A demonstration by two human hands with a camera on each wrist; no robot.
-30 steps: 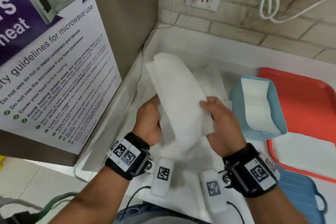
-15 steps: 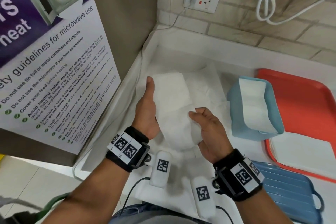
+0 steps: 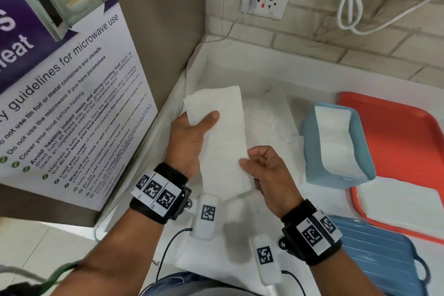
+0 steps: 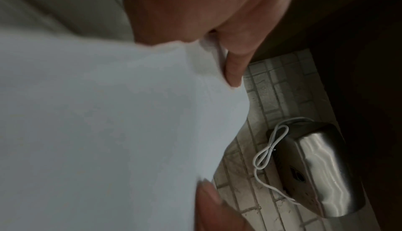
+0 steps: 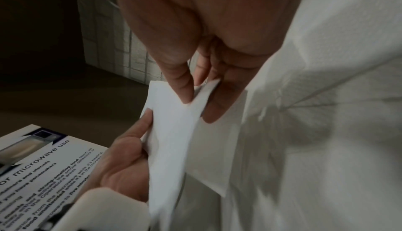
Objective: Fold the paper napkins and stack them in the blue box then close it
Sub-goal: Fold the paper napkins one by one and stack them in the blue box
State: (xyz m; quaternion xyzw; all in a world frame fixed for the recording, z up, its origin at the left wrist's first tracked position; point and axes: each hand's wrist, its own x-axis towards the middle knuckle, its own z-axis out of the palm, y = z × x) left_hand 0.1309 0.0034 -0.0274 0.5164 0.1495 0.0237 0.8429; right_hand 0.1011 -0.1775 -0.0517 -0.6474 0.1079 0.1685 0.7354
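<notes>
Two hands hold one folded napkin (image 3: 223, 142) in the air: your left hand (image 3: 189, 142) pinches its top, your right hand (image 3: 264, 170) its bottom. Next, slide it into the blue box (image 3: 336, 151) beside your right hand.

White paper napkin (image 3: 223, 142): you have flattened it from a bulging loose sheet into a long folded strip. Your left hand (image 3: 189, 144) now pinches its far-left corner; your right hand (image 3: 266, 170) its near-right edge.
</notes>
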